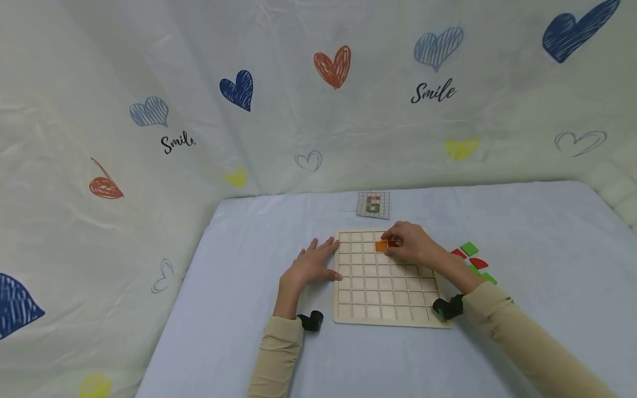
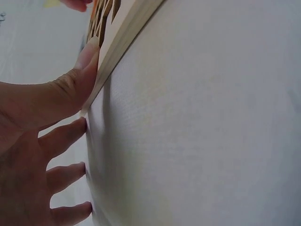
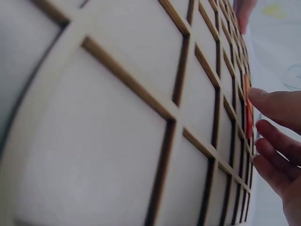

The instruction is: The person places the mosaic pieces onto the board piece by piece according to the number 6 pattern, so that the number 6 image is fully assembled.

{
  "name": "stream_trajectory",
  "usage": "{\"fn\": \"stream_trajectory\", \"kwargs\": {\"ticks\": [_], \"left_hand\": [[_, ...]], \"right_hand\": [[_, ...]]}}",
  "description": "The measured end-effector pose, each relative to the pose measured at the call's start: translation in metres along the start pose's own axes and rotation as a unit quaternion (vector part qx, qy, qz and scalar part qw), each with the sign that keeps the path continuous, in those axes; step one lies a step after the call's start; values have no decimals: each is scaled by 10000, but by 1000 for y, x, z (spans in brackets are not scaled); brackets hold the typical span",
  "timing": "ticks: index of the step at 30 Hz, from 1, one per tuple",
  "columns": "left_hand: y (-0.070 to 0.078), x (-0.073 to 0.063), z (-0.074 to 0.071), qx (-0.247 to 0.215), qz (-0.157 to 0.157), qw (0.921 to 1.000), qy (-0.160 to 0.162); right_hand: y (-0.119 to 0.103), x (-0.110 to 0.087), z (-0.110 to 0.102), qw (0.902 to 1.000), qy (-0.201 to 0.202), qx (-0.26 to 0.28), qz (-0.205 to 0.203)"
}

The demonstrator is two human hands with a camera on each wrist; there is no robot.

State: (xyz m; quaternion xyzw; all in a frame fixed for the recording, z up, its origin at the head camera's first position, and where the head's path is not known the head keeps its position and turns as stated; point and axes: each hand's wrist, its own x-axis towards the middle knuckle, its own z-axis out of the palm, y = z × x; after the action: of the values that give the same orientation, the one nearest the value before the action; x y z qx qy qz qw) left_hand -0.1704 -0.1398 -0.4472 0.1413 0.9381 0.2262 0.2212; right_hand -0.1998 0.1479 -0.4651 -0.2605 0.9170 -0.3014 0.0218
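A pale wooden grid board (image 1: pixel 358 298) lies flat on the white table. In its upper rows sit an orange square tile (image 1: pixel 380 246) and a red tile (image 1: pixel 393 244) beside it, partly hidden by my right hand (image 1: pixel 413 243). That hand's thumb touches the tiles in the right wrist view, with the fingertips just beside them and a gap between. My left hand (image 1: pixel 311 265) is spread at the board's left edge; its thumb (image 2: pixel 88 59) rests on the rim while the other fingertips touch the cloth.
Several loose green and red pieces (image 1: pixel 469 249) lie right of the board, partly behind the right forearm. A small pattern card (image 1: pixel 373 205) lies beyond the board. Behind the table hangs a cloth (image 1: pixel 278 132) printed with hearts.
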Motion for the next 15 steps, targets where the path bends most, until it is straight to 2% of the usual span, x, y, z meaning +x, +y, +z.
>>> {"fn": "stream_trajectory", "kwargs": {"ticks": [15], "left_hand": [[1,1,2,88,-56,9999,89]], "right_hand": [[7,-47,-32,9994,60,-184,297]]}}
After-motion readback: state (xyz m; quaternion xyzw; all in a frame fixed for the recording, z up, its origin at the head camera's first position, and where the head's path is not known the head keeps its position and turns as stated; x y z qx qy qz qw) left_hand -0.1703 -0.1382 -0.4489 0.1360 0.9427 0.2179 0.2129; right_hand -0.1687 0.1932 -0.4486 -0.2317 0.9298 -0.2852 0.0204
